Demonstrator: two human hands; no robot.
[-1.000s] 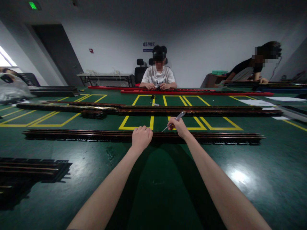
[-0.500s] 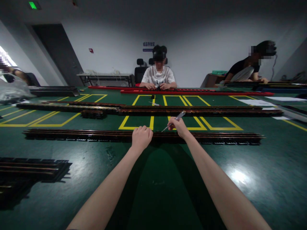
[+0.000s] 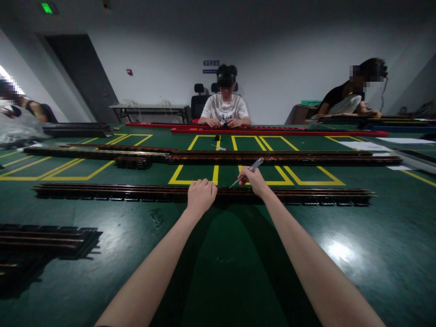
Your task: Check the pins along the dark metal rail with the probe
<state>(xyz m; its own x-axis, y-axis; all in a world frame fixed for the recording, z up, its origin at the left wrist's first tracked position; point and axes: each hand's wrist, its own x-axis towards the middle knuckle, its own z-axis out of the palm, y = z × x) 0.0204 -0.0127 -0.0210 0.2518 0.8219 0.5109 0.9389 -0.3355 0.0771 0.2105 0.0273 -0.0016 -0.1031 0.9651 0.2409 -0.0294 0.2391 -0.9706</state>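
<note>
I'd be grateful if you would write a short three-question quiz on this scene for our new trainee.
1. Multiple choice: Where does the tip of the screwdriver in the right hand point?
A) Up at the wall
B) Down toward the nearest long dark bundle of strips
C) At the sheets of paper

2. True or false: The left hand is on the far side of the red strips.

3. Fill in the blank: The tape outlines on the green table are ____ in colour.

Key: 1. B; 2. False, the left hand is at the nearest dark bundle; 3. yellow
</note>
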